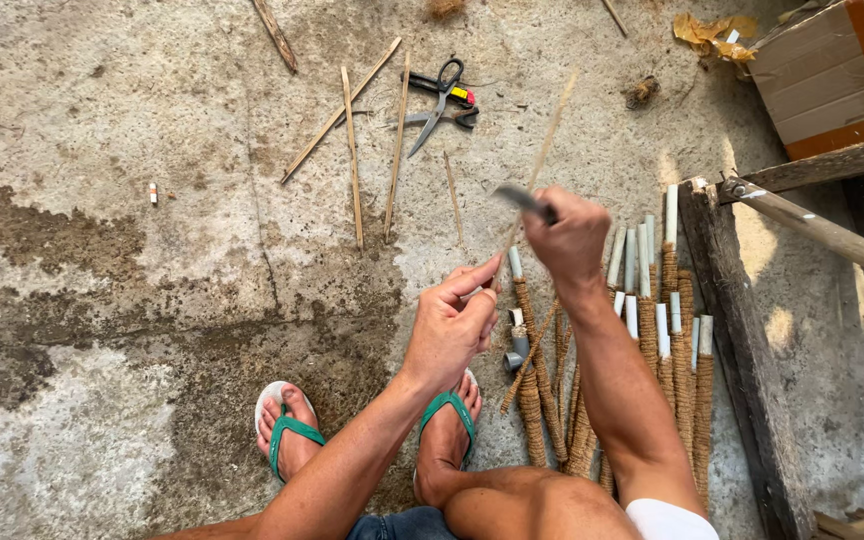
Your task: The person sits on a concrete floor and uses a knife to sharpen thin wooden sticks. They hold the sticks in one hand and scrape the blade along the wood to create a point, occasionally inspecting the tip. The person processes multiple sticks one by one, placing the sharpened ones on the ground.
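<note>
Closest to me are my bent knees and my two feet in green sandals (292, 432) on the concrete floor (132, 300). My left hand (452, 325) pinches the lower part of a thin bamboo stick (542, 150) between thumb and fingers, a narrow grip. My right hand (572, 238) is closed tight around the handle of a knife (522, 197), and the blade lies against the stick, just above the left hand. Under my right arm stands a bundle of rope-wrapped poles (652, 340) with white tips, beside a wooden beam (732, 330). Farther on the floor lie loose bamboo strips (352, 150) and black scissors (440, 100). A cardboard box (832, 75) sits in the far right corner.
</note>
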